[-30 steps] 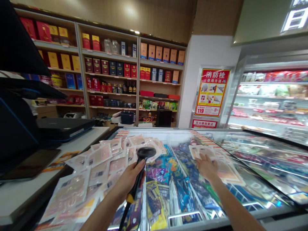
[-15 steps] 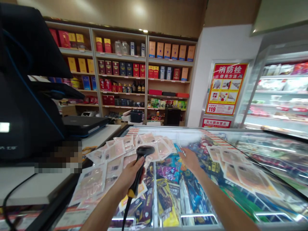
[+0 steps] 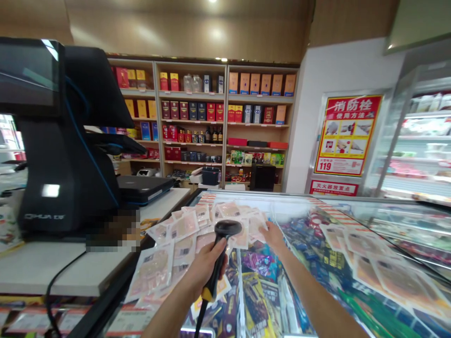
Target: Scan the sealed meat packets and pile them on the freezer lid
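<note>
My left hand (image 3: 207,265) is wrapped round a black barcode scanner (image 3: 227,228) with a yellow band low on its handle and a cord running down. The scanner's head is over flat, clear packets (image 3: 185,225) with pale contents and small barcode labels, spread overlapping on the freezer's glass top (image 3: 282,204). At the right end of this spread, my right hand (image 3: 274,237) has its fingers closed at the edge of one clear packet (image 3: 258,223). Its fingertips are partly hidden. Colourful wrapped goods (image 3: 260,263) show beneath the glass.
More flat packets (image 3: 384,263) lie on the right part of the freezer. A black checkout terminal (image 3: 70,155) stands on the white counter (image 3: 42,270) at left, a cable (image 3: 52,291) hanging from it. Shelves of boxes (image 3: 192,112) and a red poster (image 3: 348,136) are behind.
The view has turned slightly left and up. My right hand has moved left across the freezer to the edge of the packets. The left hand still holds the scanner above them.
</note>
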{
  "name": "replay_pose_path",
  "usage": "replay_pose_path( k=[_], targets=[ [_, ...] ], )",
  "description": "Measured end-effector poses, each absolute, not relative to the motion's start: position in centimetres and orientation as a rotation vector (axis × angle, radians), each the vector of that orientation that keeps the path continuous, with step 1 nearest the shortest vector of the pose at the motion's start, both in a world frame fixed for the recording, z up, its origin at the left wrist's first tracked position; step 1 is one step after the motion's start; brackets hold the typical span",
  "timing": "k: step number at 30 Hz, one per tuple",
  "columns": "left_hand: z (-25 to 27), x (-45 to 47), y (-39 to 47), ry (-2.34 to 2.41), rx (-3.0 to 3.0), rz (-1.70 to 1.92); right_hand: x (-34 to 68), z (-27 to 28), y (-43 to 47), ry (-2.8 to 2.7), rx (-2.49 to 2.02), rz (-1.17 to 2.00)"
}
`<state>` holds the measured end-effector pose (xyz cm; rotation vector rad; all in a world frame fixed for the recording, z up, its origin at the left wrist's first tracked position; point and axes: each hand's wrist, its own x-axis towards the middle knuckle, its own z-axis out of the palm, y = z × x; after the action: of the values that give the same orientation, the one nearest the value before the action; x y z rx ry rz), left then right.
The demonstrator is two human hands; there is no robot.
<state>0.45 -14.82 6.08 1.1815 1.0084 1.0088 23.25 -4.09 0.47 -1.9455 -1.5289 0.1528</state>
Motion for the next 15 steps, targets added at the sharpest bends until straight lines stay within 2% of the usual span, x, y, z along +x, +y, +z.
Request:
replay_pose_path(
  k=[8, 15],
  targets=[
    [6.4, 2.7, -15.0, 0.938, 1.25, 0.948, 28.6, -1.1, -7.2, -1.083, -1.613, 0.471],
    [6.5, 3.8, -14.6, 0.874, 1.252, 0.89, 28.2, -1.4, -7.2, -1.059, -1.591, 0.435]
  ],
)
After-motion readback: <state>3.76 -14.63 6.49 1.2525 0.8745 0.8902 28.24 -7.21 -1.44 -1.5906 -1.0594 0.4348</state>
